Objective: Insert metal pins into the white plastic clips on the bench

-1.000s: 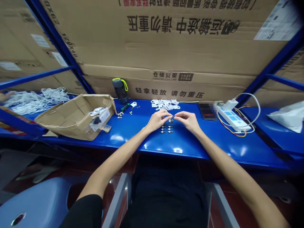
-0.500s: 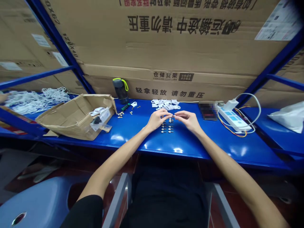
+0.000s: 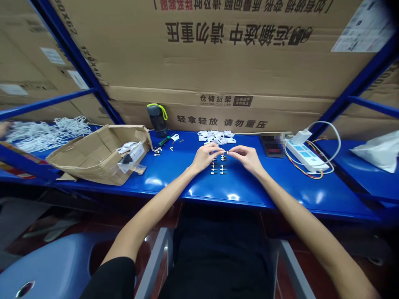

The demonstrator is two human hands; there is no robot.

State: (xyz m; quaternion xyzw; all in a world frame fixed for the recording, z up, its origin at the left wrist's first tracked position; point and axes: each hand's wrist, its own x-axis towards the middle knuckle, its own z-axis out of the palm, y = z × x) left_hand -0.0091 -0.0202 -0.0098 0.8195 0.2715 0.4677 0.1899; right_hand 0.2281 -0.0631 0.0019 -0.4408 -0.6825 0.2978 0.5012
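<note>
My left hand [image 3: 205,157] and my right hand [image 3: 246,157] meet fingertip to fingertip above the blue table [image 3: 183,182]. Both are closed in a pinch on a small screw-like part [image 3: 225,152] between them; its details are too small to tell. Just below the fingers, several small screws with white pieces [image 3: 223,169] lie in two short columns, pointing right. Behind my hands is a pile of white plastic pieces [image 3: 215,136].
An open cardboard box [image 3: 93,160] stands at left, beside white cords [image 3: 50,133]. A dark bottle [image 3: 157,119], a green screwdriver [image 3: 164,140] and loose fittings [image 3: 157,151] lie behind. At right are a dark, partly blurred item [image 3: 272,145] and a power strip [image 3: 307,155].
My hands keep almost the same place, with the fingertips slightly closer together around the small part. The whole view has shifted very slightly.
</note>
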